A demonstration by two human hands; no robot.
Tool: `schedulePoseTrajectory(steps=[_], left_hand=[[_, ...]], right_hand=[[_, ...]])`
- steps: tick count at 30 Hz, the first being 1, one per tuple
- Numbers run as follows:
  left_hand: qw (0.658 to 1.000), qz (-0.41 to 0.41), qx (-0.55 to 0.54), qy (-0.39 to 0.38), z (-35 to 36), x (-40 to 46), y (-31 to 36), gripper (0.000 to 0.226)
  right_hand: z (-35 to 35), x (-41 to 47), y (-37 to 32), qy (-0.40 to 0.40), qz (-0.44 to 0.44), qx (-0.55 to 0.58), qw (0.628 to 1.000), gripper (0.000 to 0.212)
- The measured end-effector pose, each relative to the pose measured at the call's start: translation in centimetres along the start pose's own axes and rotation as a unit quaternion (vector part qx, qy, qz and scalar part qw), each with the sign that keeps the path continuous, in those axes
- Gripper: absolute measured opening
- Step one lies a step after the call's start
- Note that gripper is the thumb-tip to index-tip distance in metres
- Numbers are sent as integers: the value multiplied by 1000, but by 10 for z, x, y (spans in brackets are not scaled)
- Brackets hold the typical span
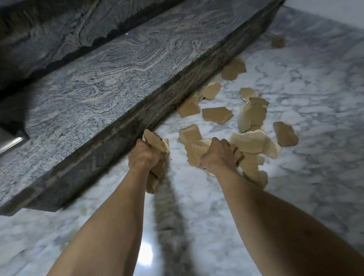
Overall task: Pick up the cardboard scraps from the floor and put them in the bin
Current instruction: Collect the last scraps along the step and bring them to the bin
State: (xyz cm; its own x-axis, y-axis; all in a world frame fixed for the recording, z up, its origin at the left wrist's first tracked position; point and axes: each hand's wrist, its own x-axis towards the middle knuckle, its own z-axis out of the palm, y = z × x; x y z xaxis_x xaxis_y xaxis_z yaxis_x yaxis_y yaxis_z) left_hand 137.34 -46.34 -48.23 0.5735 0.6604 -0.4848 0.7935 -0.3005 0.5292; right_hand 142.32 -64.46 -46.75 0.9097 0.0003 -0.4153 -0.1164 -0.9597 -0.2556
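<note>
Two bare forearms stretched over the polished white marble floor [239,221], both hands mid-gather. Left hand [144,155] clenched into a fist around a stack of cardboard scraps [155,140], the bundle jutting above and below the grip, close against the face of the grey granite step [116,82]. Right hand [221,156] closed down on a heap of overlapping scraps [249,141], fingers curled over the pile; unclear whether that heap is lifted or pressed to the floor.

Step in hand, by the look of it: collecting, well short of finished. Beyond the grips, loose pieces strewn across the marble: one torn scrap [217,115] lying flat between the hands and the step, a layered cluster [252,114] further right, a lone piece [285,133] off to the right of the heap, larger fragments [233,69] along the foot of the step, and one outlier [278,42] farthest away, well apart from the rest.

No bin in view. Next move likely calls for securing both handfuls without shedding thin pieces, then either turning to find the bin or sweeping the nearest scraps into the right-hand pile first. Both fists already full, so little room for more.
</note>
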Motion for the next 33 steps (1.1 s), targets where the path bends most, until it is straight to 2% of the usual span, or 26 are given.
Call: schedulePoseTrajectory(steps=[2,3,5,7,8,10,12,17,19,22,24,26,29,33], left_hand=[[1000,-2,-7,-8,2,0,-6,69],[1000,-2,-12,-10,4,1,-8,68],[999,-3,-30,-15,6,3,-14,67],[998,-7,-54,-31,7,7,-18,69],[997,-10,-65,-38,7,10,-19,71],[995,-15,-81,-48,6,16,-21,72],[995,-15,-89,-50,8,20,-23,71],[992,-16,-105,-61,10,26,-24,75],[992,-9,-106,-62,10,26,-24,77],[994,-2,-97,-55,10,19,-20,69],[994,-8,-101,-51,11,16,-18,70],[991,-15,-120,-52,14,12,-18,74],[984,-8,-163,-74,28,2,-11,72],[969,55,-179,-161,53,-40,24,55]], right_hand=[[-5,5,2,-36,-28,68,997,49],[-8,7,1,-48,-35,103,993,53],[-15,18,-6,-62,-29,199,978,78],[-21,29,-19,-118,-18,306,944,98],[-23,34,-27,-152,-16,323,934,105],[-27,45,-41,-192,-24,283,939,115],[-22,55,-50,-177,-25,215,960,113],[6,60,-64,-61,24,119,991,75],[7,57,-66,-39,41,104,993,77],[9,51,-62,-21,16,125,992,84],[13,43,-55,-6,4,151,988,78],[14,36,-45,-6,23,203,979,74],[9,32,-18,-59,43,340,938,81],[-27,30,39,-14,73,470,880,93]])
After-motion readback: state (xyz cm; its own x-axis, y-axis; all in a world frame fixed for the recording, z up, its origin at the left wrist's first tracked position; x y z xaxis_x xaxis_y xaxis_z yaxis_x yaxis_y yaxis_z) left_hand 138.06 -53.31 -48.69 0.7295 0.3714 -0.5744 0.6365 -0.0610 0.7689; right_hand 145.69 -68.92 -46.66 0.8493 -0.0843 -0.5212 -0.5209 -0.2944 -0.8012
